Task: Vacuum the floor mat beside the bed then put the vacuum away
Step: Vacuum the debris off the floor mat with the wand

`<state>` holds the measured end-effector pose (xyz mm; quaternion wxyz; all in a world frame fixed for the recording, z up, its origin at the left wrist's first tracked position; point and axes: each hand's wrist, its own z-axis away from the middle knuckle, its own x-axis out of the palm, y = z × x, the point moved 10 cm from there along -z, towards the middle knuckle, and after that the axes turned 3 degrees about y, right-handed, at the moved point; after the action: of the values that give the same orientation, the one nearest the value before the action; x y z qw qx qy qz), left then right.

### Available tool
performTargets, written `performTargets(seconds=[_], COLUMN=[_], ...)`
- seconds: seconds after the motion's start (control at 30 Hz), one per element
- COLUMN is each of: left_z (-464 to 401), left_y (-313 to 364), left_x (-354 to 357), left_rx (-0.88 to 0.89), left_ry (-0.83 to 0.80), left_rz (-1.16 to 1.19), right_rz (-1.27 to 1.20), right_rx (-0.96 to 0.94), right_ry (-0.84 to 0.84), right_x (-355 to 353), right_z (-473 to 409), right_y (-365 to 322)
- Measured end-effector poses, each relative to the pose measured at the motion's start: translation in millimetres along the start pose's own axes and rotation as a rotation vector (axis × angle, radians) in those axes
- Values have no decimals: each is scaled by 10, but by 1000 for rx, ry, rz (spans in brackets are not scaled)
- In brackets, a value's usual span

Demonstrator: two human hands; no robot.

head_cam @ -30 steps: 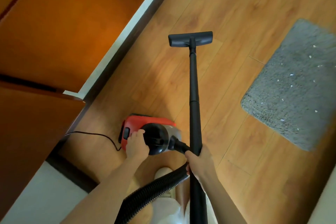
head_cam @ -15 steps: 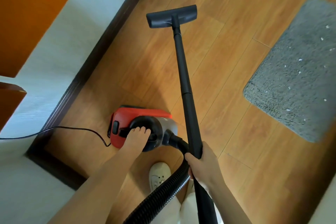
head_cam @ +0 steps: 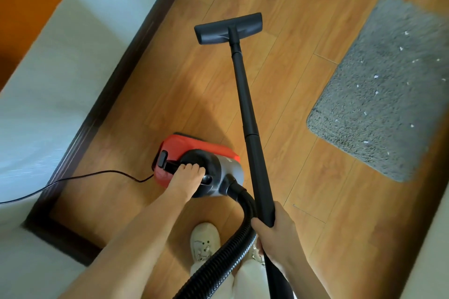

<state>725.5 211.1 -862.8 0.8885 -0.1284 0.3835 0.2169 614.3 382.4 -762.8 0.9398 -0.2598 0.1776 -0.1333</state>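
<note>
A red and grey canister vacuum point(head_cam: 213, 150) sits on the wooden floor. My left hand point(head_cam: 187, 177) is closed around its black carry handle. My right hand point(head_cam: 277, 230) grips the lower end of the black wand point(head_cam: 247, 109), beside the ribbed black hose point(head_cam: 226, 262). The wand's flat floor head point(head_cam: 228, 28) rests on bare floor, left of the grey shaggy mat point(head_cam: 384, 94). Small white scraps are scattered over the mat.
A white wall point(head_cam: 60, 75) with a dark skirting board point(head_cam: 126, 56) runs along the left. The black power cord point(head_cam: 73, 179) trails from the vacuum's rear toward the wall. My white shoe point(head_cam: 205, 241) stands just behind the vacuum.
My left hand has shifted from the vacuum's rear button area to its carry handle. The view has swung away from the orange door toward the wall, and the floor head sits lower in view.
</note>
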Motion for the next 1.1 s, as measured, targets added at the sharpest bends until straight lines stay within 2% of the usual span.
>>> performTargets(seconds=[0.07, 0.27, 0.4, 0.6, 0.8, 1.1], left_z=[-104, -473, -661, -714, -715, -719], left_y=[181, 601, 844, 870, 1024, 1065], left_x=[-63, -462, -603, -520, -439, -482], left_rx=[24, 17, -18, -8, 30, 24], left_ry=[-39, 43, 39, -1, -40, -32], left_rz=[-44, -77, -81, -171, -205, -188], right_rz=[-16, -45, -117, -151, -135, -106], right_rx=[12, 36, 55, 65, 83, 71], right_ry=[22, 117, 165, 199, 250, 218], right_x=[-106, -529, -816, -1160, -1289, -1238], right_z=[-15, -138, -268, -399, -406, -359], right_y=[26, 108, 126, 210, 374, 421])
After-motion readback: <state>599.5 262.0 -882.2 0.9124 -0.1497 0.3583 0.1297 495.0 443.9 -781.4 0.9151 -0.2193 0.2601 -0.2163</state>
